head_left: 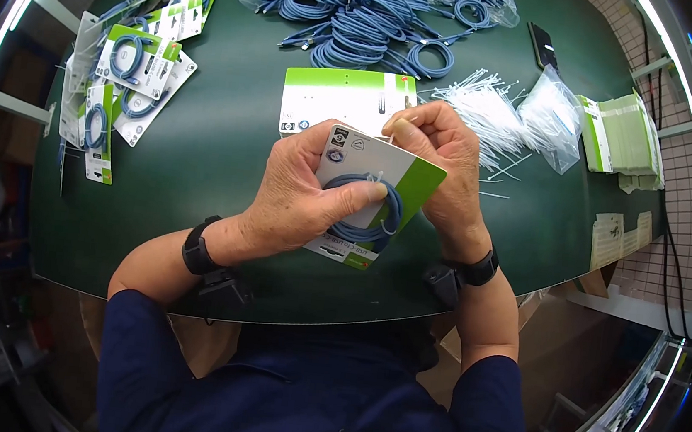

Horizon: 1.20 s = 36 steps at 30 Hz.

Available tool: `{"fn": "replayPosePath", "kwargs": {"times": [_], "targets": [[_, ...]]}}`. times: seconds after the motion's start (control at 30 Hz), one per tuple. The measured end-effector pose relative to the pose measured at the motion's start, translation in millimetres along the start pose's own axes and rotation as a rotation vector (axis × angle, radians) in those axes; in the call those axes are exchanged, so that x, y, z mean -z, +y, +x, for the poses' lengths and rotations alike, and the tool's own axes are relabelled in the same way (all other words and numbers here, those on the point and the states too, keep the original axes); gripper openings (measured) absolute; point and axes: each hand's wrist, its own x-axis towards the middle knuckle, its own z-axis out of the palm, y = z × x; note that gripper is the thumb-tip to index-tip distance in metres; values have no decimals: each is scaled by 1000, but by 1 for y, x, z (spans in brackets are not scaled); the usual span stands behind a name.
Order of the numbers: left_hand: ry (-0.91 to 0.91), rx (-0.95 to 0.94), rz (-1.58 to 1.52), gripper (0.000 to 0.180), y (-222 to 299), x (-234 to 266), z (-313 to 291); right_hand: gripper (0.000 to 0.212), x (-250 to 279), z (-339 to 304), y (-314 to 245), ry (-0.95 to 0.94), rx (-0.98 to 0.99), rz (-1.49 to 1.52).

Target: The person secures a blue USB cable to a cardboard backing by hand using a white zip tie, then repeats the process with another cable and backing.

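My left hand [291, 198] holds a white and green backing card [405, 167] tilted up, thumb pressed on the front and fingers behind it. A coiled blue cable [392, 212] lies against the card's front, with a small white tie loop at its top beside my thumb. At the card's upper edge, the fingertips of my right hand [452, 155] are pinched together on a thin white cable tie [391, 139], only a sliver of which shows. Just beyond my hands, flat on the table, lie more white and green backing cards [316, 96].
Coiled blue cables [364, 30] are heaped at the far middle of the green table [200, 177]. Loose white cable ties [481, 108] and a clear bag of ties [551, 119] lie right. Stacked cards [624, 143] stand far right. Carded cables [132, 62] pile up left.
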Motion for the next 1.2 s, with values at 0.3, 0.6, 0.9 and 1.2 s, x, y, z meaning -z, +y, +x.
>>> {"fn": "replayPosePath", "kwargs": {"times": [0.3,0.6,0.9,1.2], "targets": [[36,-5,-28,31,8,9,6,18,-5,1,-4,2,48,298],[189,-22,-201,32,5,16,18,34,-15,-14,3,-129,90,-192],[147,-26,-417,44,5,14,30,44,-5,-6,2,-191,-83,213],[128,-298,103,47,-7,11,21,42,-8,-13,6,-77,-69,173]]}}
